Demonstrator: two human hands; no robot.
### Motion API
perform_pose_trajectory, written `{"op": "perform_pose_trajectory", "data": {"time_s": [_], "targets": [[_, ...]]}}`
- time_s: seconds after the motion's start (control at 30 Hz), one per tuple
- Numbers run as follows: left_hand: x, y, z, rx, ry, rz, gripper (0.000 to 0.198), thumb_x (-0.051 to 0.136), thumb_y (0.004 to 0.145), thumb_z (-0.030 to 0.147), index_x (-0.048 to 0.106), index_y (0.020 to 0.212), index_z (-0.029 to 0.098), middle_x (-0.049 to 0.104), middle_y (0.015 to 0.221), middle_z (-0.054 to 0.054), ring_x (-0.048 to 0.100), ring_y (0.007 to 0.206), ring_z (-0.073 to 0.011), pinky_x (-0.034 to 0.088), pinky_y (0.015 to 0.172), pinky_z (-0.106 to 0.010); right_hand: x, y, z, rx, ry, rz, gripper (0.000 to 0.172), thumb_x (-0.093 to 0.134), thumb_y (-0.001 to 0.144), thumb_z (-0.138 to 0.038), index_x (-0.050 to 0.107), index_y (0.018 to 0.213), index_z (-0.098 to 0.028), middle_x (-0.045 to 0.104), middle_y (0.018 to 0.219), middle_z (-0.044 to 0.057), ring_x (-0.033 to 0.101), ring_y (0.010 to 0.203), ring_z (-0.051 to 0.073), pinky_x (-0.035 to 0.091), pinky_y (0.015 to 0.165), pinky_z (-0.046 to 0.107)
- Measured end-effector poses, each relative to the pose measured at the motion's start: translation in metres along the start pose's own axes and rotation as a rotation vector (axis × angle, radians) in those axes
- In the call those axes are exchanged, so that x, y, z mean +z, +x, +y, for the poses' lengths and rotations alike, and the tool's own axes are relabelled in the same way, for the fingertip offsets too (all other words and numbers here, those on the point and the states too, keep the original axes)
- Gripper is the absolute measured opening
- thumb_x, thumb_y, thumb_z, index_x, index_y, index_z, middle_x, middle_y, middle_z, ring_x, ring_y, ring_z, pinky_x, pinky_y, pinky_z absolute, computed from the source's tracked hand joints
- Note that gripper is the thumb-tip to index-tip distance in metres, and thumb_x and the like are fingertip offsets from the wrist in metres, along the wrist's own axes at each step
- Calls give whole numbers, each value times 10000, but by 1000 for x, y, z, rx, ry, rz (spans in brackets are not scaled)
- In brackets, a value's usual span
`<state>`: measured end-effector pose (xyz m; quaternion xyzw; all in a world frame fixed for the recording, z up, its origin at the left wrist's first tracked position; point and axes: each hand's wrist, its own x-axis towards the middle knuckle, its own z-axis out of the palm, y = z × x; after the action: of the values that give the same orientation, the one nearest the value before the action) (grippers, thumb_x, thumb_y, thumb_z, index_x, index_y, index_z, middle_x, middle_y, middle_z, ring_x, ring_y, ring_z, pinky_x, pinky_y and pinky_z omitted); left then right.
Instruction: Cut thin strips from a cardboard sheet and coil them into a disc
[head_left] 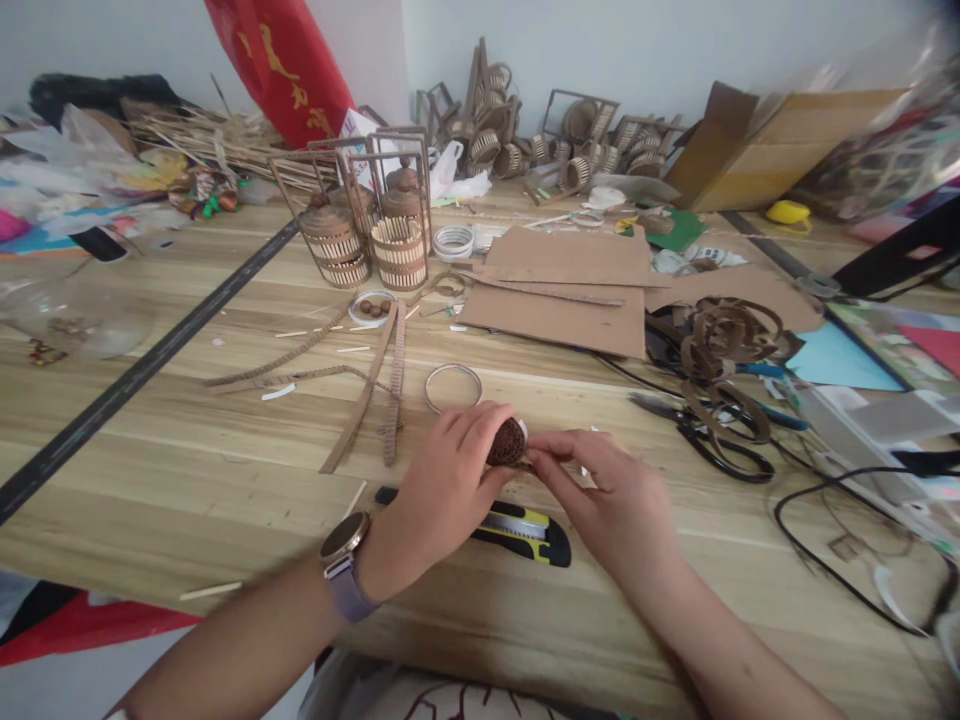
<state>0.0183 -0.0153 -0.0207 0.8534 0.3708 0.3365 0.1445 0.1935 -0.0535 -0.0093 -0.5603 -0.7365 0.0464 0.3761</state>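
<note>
My left hand [457, 460] is closed around a small round coil of brown corrugated cardboard [507, 443], its ridged spiral edge facing up. The fingertips of my right hand [607, 490] pinch at the coil's right edge, where a small white piece shows; whether it is tape or paper I cannot tell. Beneath my hands a yellow and black utility knife [525, 530] lies on the table. Just beyond my left hand is a thin silver ring [453, 388]. Several corrugated cardboard strips [395, 390] lie to the left of it.
Small lantern-like basket models [397, 250] stand at the back left, near rolls of tape [454, 242]. Flat cardboard sheets [562, 310] lie behind my hands. Black-handled scissors [724, 450], coiled brown strips [735, 335] and a black cable [832, 580] are on the right. An open carton [780, 150] stands behind.
</note>
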Motion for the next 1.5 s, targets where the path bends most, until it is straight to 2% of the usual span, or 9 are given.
{"op": "perform_pose_trajectory", "data": {"time_s": [0.4, 0.53, 0.7, 0.97, 1.17, 1.5], "targets": [[0, 0, 1, -10, -10, -30, 470, 703, 833, 97, 490, 1239, 202, 679, 1218, -94, 653, 1091, -256, 536, 922, -427, 2, -1, 2, -21, -16, -37, 156, 563, 921, -209, 709, 872, -236, 762, 756, 4, 693, 685, 174, 513, 668, 299], [0, 0, 1, -2, -18, -15, 516, 744, 790, 73, 495, 1233, 162, 683, 1206, -108, 648, 1080, -255, 534, 924, -421, 2, -1, 4, -35, -14, -28, 167, 555, 928, -217, 709, 866, -235, 761, 751, 3, 693, 682, 173, 516, 668, 300], [0, 1, 1, -54, -33, -44, 490, 729, 805, 87, 504, 1227, 189, 689, 1192, -91, 651, 1076, -258, 536, 922, -437, 2, 0, 3, 5, -15, -42, 195, 549, 940, -251, 729, 867, -253, 775, 769, 11, 699, 686, 179, 534, 665, 312], [1, 0, 1, -34, -43, -19, 492, 726, 817, 98, 493, 1235, 209, 688, 1194, -91, 663, 1081, -259, 544, 920, -436, 3, -1, 2, 1, -6, -38, 189, 546, 934, -244, 722, 864, -246, 768, 756, 14, 694, 681, 180, 539, 663, 315], [3, -1, 0, -44, -64, -13, 544, 776, 764, 84, 509, 1230, 167, 692, 1184, -109, 655, 1081, -264, 545, 928, -430, 4, -2, 3, -15, 11, -31, 173, 552, 925, -232, 717, 874, -233, 759, 743, 15, 689, 672, 173, 531, 670, 310], [1, 0, -1, -106, -93, -47, 471, 717, 813, 107, 530, 1235, 204, 696, 1177, -94, 657, 1101, -267, 545, 936, -451, 6, -2, 4, -42, -1, -16, 151, 544, 926, -216, 688, 884, -225, 749, 758, 22, 691, 699, 173, 529, 688, 311]]}}
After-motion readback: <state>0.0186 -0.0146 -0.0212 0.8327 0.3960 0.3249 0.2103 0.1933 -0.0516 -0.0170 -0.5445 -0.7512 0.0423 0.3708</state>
